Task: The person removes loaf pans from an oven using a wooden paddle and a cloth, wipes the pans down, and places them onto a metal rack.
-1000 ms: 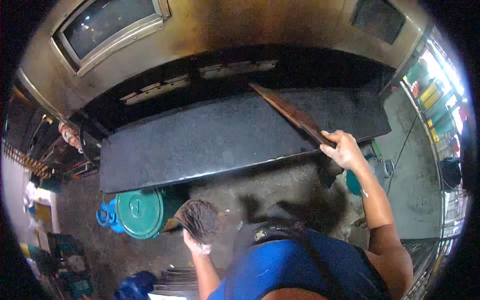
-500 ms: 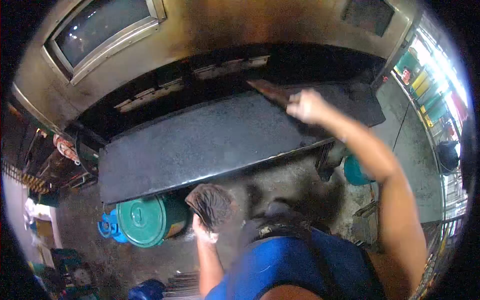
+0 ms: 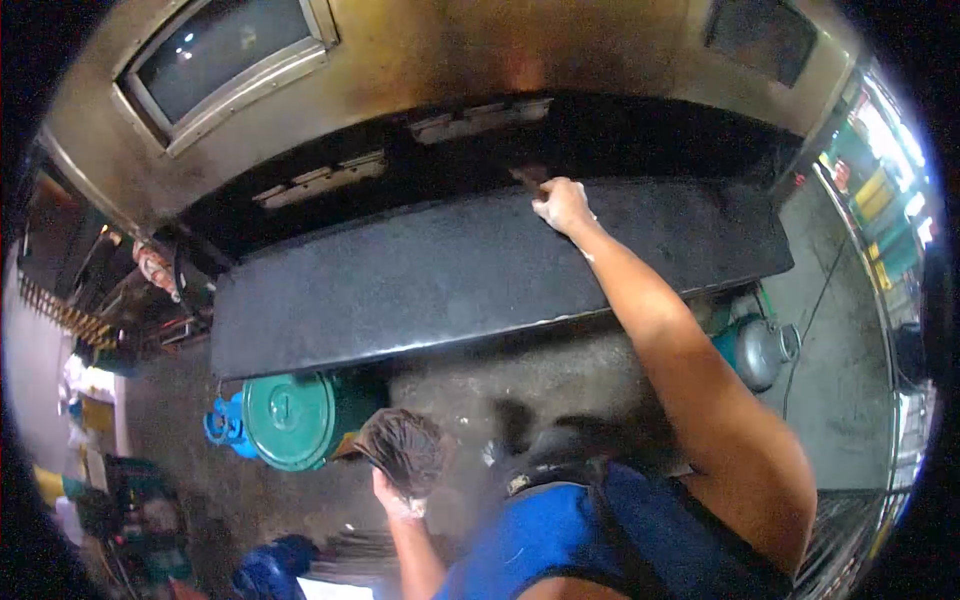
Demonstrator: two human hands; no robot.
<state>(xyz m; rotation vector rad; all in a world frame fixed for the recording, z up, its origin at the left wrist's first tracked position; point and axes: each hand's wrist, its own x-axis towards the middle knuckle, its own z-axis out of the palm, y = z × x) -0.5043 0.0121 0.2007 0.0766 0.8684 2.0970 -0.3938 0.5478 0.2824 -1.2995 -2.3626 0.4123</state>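
My right hand reaches over the far edge of a long dark shelf. Its fingers are wrapped round a dark wooden board, of which only a short end shows against the black opening behind the shelf. White powder or dough marks the hand. Low at the centre left, my left hand holds a dark brown, wrinkled cap-like cloth from beneath, in front of the shelf.
Under the shelf's left end stand a green lidded drum and a blue cylinder. A grey-topped green cylinder is at the right. Above the shelf rises a metal front with a window.
My right hand has moved forward and left over the shelf, and most of the board has gone into the dark opening. My left hand still holds the cloth, with little movement.
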